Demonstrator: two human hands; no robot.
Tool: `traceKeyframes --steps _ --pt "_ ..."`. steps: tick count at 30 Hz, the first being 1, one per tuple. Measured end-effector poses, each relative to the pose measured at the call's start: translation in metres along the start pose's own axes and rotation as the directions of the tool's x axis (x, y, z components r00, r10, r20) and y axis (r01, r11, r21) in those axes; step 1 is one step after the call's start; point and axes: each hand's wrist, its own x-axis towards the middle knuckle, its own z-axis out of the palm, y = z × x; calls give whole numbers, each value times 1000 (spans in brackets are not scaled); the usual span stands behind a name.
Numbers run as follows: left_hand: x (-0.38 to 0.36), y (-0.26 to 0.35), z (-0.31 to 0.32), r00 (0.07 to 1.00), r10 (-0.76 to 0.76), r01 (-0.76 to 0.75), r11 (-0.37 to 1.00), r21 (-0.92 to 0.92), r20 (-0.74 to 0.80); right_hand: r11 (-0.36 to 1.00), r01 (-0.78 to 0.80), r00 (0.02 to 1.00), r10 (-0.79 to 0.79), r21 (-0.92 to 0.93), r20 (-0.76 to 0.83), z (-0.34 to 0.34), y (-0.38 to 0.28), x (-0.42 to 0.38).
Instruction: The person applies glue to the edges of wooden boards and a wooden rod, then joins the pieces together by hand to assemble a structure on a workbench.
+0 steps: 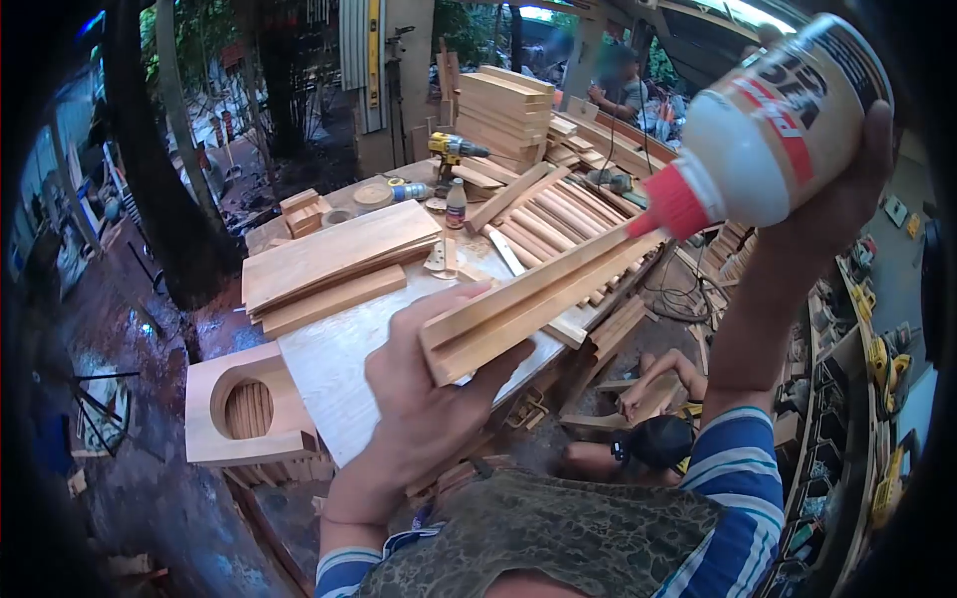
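My left hand [424, 389] is closed around the near end of a long wooden strip [538, 294] with a groove along it. The strip is raised above the workbench and points away to the right. In my right hand [847, 199] is a large glue bottle [783, 130], tipped with its red nozzle [678, 202] downward. The nozzle's tip is at the far end of the groove; whether glue is coming out is too small to tell. Part of my right hand is hidden behind the bottle.
On the workbench [344, 374] are stacked boards [339, 254], several rods [553, 219], a small bottle [456, 204] and a yellow drill [454, 149]. A wooden piece with a round opening [244, 399] stands at left. One person crouches below right; another is behind the bench.
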Motion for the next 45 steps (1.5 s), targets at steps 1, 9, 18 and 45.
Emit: traceKeyframes --steps 1,9,18,45 --pt "0 -1 0 1000 6 -6 1000 -12 -13 967 -139 952 71 214 296 -2 6 -4" --pt "7 -15 -1 998 7 -7 1000 1 -70 948 -123 962 41 294 271 85 32 -58" --pt "8 -14 -4 996 30 -31 999 -12 -87 973 -183 949 138 139 285 75 26 -65" --pt "5 -11 -4 999 21 -23 999 -48 -46 930 -127 970 43 344 240 48 14 -85"
